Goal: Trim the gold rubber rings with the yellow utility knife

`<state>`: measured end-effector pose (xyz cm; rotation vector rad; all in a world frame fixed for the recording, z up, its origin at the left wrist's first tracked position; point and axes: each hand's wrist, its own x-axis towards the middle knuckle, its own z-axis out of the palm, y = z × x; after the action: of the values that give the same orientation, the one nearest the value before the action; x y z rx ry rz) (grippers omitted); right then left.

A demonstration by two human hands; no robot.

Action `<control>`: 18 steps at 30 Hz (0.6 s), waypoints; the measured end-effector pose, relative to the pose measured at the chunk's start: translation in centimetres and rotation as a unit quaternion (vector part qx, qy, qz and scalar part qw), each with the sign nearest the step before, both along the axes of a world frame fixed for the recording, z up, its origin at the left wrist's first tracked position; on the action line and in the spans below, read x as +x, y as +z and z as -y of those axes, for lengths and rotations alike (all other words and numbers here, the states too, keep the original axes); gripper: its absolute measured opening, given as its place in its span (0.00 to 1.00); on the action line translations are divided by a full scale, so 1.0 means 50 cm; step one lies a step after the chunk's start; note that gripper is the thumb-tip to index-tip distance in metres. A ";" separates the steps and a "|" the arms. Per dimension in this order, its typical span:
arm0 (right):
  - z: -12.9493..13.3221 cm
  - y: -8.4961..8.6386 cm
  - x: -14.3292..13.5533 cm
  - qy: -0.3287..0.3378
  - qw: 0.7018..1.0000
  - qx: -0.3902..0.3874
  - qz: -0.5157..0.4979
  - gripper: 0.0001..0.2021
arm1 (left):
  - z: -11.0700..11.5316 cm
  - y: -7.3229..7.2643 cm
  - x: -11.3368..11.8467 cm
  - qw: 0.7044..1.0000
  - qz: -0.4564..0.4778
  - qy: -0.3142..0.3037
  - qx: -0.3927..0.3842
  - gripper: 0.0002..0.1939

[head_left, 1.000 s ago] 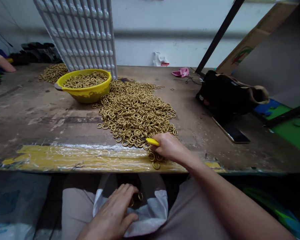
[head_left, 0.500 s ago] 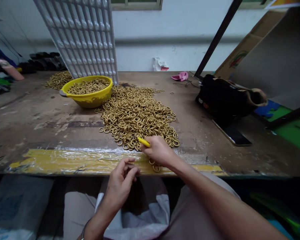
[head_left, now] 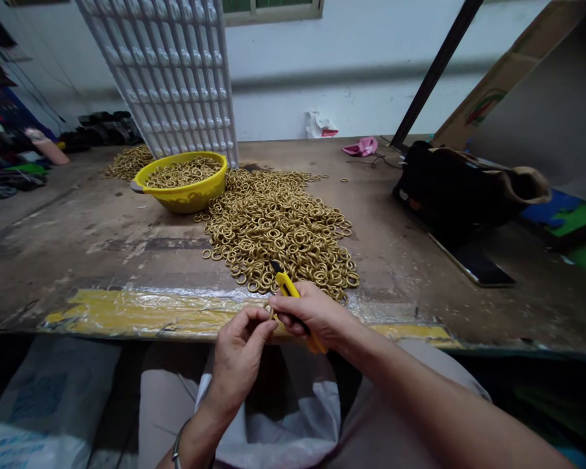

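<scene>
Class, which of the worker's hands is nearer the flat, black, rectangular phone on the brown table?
Right. The right hand, around a yellow-handled cutter, is left of the phone and lower in view; the left hand is farther left.

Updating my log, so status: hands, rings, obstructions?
Left hand pinching a gold ring. Right hand gripping yellow cutter. Ring pile just beyond, nothing seen blocking hands.
</scene>
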<state>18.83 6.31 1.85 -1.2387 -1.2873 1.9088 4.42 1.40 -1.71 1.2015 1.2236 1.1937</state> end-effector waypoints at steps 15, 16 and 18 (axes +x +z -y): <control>0.043 0.003 0.002 0.117 0.754 0.437 0.476 0.06 | 0.001 -0.010 -0.044 0.982 0.168 -0.019 -0.081 0.08; 0.043 0.002 0.002 0.117 0.750 0.440 0.481 0.07 | 0.002 -0.010 -0.044 0.983 0.163 -0.026 -0.076 0.07; 0.044 0.001 0.001 0.117 0.743 0.442 0.489 0.08 | 0.002 -0.012 -0.043 0.985 0.154 -0.043 -0.062 0.07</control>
<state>18.87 4.11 1.92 -1.5365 -2.5278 0.3587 2.26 1.29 -2.29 0.9287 0.9895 1.1721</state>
